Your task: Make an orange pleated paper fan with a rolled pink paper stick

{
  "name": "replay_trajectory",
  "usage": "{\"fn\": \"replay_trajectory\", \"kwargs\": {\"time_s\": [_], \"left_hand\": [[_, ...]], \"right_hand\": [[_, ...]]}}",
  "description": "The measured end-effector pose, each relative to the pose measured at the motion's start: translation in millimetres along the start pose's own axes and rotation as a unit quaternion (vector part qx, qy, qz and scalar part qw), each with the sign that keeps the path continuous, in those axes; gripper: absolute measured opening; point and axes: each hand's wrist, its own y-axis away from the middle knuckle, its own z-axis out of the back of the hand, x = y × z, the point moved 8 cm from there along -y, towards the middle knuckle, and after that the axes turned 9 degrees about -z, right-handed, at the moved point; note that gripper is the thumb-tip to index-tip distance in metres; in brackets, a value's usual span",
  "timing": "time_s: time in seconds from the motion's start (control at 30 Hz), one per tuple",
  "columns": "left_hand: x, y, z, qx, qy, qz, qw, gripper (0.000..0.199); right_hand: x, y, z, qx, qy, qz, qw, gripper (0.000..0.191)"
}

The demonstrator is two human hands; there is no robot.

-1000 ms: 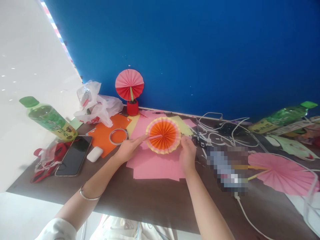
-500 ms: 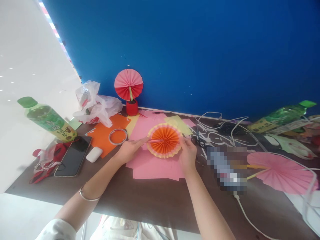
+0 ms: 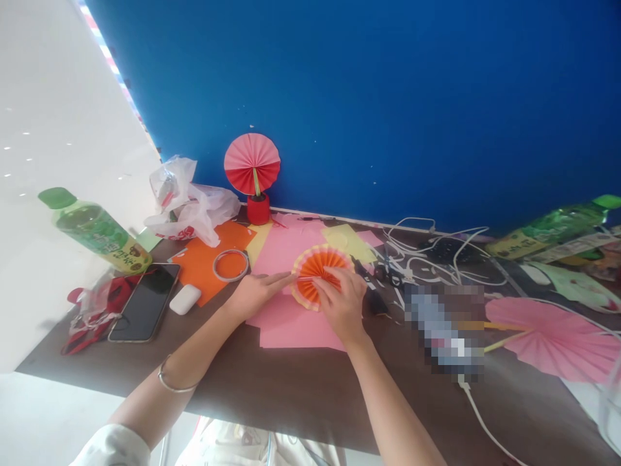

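Note:
A round pleated paper fan (image 3: 310, 264), orange inside with a pink and yellow border, lies over pink paper sheets (image 3: 295, 330). At its left edge, the fingers of my left hand (image 3: 255, 294) close on the rim, where a thin pink line runs inward. My right hand (image 3: 343, 298) reaches across the fan's right half, thumb and fingertips pinching the pleats near the middle. That hand hides part of the orange folds. Beyond, a pink and red paper fan (image 3: 252, 158) stands upright in a small red pot (image 3: 258, 209).
Left lie a phone (image 3: 145, 303), a white earphone case (image 3: 185, 299), a tape ring (image 3: 231, 265) on orange paper, and a green-capped bottle (image 3: 99, 233). A plastic bag (image 3: 191, 210) sits behind. Right are tangled white cables (image 3: 436, 259) and another pink fan (image 3: 553, 336). A blue wall (image 3: 369, 116) bounds the back.
My right hand has moved left from the fan's right edge onto its middle. My left hand stays at the left rim. A dark object right of the fan is now uncovered.

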Motion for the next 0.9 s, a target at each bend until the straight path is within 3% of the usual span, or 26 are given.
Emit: {"fn": "replay_trajectory", "kwargs": {"time_s": [0.27, 0.9], "left_hand": [[-4.2, -1.9, 3.6, -0.029, -0.026, -0.022, 0.999, 0.023], [-14.4, -3.6, 10.2, -0.072, -0.07, -0.059, 0.993, 0.02]], "right_hand": [[17.7, -1.0, 3.1, -0.003, 0.025, 0.05, 0.998, 0.011], [46.0, 0.9, -3.8, 0.102, 0.068, 0.125, 0.984, 0.015]]}}
